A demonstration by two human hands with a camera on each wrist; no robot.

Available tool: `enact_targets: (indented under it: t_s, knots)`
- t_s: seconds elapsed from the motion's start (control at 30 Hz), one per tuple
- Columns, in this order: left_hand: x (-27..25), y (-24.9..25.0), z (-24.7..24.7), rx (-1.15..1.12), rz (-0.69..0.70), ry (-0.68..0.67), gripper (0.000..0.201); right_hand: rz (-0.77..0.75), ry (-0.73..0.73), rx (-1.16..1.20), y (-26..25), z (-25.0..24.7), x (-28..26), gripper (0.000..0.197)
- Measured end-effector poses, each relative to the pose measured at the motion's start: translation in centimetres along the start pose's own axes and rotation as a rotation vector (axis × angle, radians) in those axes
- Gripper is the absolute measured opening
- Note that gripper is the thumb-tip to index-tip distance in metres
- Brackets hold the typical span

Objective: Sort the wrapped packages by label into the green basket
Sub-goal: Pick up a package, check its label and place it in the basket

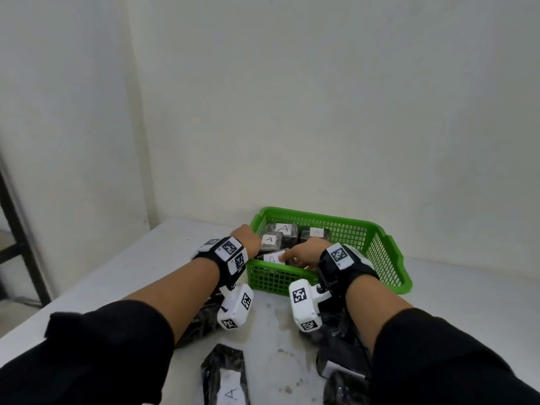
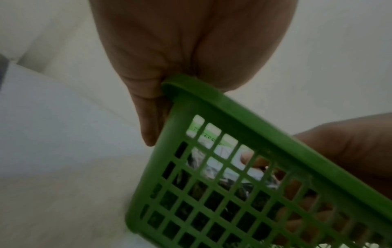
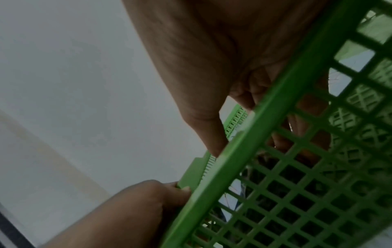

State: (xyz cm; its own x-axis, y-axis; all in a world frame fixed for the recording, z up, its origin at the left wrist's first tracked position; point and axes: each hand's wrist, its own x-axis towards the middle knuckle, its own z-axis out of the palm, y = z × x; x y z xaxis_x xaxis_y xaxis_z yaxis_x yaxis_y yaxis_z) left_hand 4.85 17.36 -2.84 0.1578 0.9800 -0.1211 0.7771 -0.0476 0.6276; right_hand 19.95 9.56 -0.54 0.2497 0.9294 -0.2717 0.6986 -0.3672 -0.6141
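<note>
The green basket (image 1: 321, 216) stands on the white table with several dark wrapped packages in it, each with a white "A" label. My left hand (image 1: 250, 240) grips the basket's near-left corner rim (image 2: 212, 95), thumb (image 2: 148, 124) outside the wall. My right hand (image 1: 302, 255) reaches over the near wall into the basket, and its fingers hold a wrapped package (image 1: 273, 258), label "A" up, low in the near-left part. In the right wrist view the right hand's fingers (image 3: 239, 99) go behind the lattice wall (image 3: 297, 193).
On the table near me lies a dark package with an "A" label (image 1: 226, 378). More dark packages lie under my right forearm (image 1: 340, 372) and under my left forearm (image 1: 203, 320). White walls stand close behind the basket; the table's left edge (image 1: 87, 287) runs diagonally.
</note>
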Motion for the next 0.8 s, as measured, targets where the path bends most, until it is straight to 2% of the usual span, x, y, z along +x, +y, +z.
enact_targets:
  t_s: [0.1, 0.2, 0.33, 0.57, 0.7, 0.8]
  knots:
    - [0.3, -0.5, 0.0, 0.029, 0.029, -0.048, 0.025, 0.026, -0.029, -0.043, -0.6, 0.5, 0.6, 0.038]
    - [0.7, -0.8, 0.1, 0.042, 0.058, -0.038, 0.022, 0.028, -0.042, -0.062, -0.9, 0.8, 0.9, 0.040]
    - [1.1, -0.9, 0.5, -0.050, 0.019, -0.009, 0.036, 0.040, -0.053, -0.044, -1.0, 1.2, 1.2, 0.043]
    - [1.1, -1.0, 0.3, -0.034, 0.006, -0.026, 0.038, 0.061, -0.068, -0.038, -0.8, 1.2, 1.6, 0.036]
    - [-0.8, -0.2, -0.6, -0.026, -0.011, -0.039, 0.034, 0.027, 0.016, -0.043, -0.5, 1.1, 1.5, 0.036]
    - [-1.9, 0.4, -2.0, 0.093, 0.024, -0.156, 0.032, -0.028, 0.122, -0.058, -0.6, 0.6, 0.9, 0.043]
